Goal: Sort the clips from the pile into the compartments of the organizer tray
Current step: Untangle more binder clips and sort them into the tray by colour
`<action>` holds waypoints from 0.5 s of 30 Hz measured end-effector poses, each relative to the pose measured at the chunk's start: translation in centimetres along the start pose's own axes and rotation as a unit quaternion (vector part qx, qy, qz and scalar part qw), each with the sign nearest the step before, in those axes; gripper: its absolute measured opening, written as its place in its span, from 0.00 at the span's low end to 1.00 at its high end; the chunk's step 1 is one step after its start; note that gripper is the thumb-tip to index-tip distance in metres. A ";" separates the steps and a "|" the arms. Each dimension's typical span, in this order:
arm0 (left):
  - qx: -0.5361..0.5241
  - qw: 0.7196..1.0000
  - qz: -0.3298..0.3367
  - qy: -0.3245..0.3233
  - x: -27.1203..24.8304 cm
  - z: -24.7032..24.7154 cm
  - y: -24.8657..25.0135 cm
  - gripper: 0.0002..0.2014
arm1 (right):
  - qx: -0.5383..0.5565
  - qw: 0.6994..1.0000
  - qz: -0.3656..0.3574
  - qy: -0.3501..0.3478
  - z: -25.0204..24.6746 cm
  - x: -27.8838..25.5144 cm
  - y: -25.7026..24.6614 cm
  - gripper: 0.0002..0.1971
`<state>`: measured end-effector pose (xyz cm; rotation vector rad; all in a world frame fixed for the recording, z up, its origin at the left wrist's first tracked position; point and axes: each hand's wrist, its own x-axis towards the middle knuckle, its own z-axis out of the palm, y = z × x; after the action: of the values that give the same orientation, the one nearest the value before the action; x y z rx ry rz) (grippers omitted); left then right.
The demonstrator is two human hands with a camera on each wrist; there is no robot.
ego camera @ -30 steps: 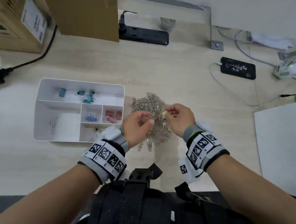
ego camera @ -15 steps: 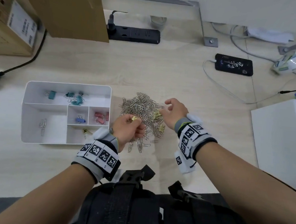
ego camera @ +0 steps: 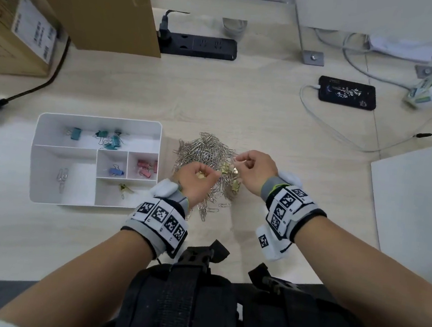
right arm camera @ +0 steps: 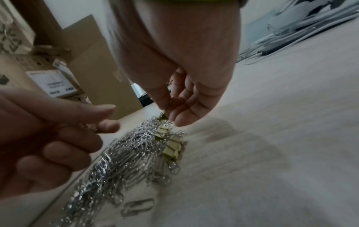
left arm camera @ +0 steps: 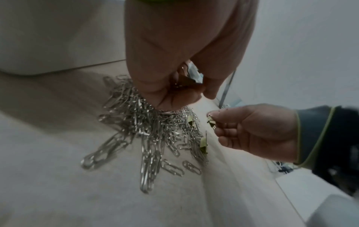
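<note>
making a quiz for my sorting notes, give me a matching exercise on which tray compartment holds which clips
Things:
1. teal binder clips
2. blue binder clip
3. pink binder clips
4. silver paper clips

Compartments of the organizer tray:
A. large one at the near left
B. long one along the far side
C. small middle one
D. small one at the right edge

Pairs: 1-B, 2-C, 3-D, 4-A
</note>
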<state>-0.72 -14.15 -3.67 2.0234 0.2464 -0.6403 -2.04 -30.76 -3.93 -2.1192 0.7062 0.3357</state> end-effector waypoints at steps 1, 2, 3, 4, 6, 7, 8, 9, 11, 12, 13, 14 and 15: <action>0.041 0.999 0.022 0.010 0.3 0.2 0.3 0.10 | 0.032 0.999 0.004 -0.005 -0.2 -0.1 0.3 0.03; 0.080 0.996 0.040 0.012 0.6 0.4 0.8 0.10 | 0.062 0.998 0.010 -0.010 -0.4 -0.3 0.5 0.04; 0.112 0.992 0.056 0.011 0.8 0.6 1.1 0.10 | 0.092 0.995 0.020 -0.015 -0.5 -0.4 0.8 0.06; 0.140 0.988 0.068 0.008 1.1 0.6 1.5 0.10 | 0.121 0.992 0.036 -0.020 -0.7 -0.5 1.0 0.07; 0.193 0.978 0.072 -0.001 1.6 0.7 2.5 0.10 | 0.171 0.983 0.066 -0.025 -1.1 -0.6 1.3 0.10; 0.223 0.972 0.070 -0.007 1.9 0.7 2.8 0.10 | 0.184 0.980 0.075 -0.024 -1.2 -0.7 1.5 0.11; 0.242 0.968 0.070 -0.013 2.1 0.8 3.1 0.10 | 0.186 0.979 0.082 -0.022 -1.3 -0.7 1.6 0.11; 0.249 0.966 0.070 -0.020 2.4 0.8 3.2 0.09 | 0.176 0.980 0.086 -0.020 -1.3 -0.7 1.8 0.11; 0.225 0.972 0.063 -0.024 2.5 1.1 3.5 0.08 | 0.150 0.984 0.094 -0.020 -1.6 -0.7 1.9 0.11; 0.184 0.981 0.054 -0.025 2.5 1.2 3.5 0.08 | 0.155 0.983 0.101 -0.022 -1.8 -0.7 1.9 0.10; 0.126 0.991 0.038 -0.029 2.6 1.2 3.2 0.07 | 0.177 0.977 0.112 -0.028 -1.8 -0.8 1.8 0.10; 0.063 0.997 0.019 -0.039 2.5 1.0 3.0 0.06 | 0.215 0.968 0.127 -0.036 -1.9 -0.9 1.5 0.10; 0.009 0.998 -0.003 -0.057 2.4 0.7 3.0 0.05 | 0.255 0.956 0.143 -0.042 -1.8 -1.0 1.4 0.10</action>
<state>2.32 -16.48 -3.02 1.9961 0.1797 -0.7603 -3.69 -32.53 -3.26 -1.5098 0.9378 0.3528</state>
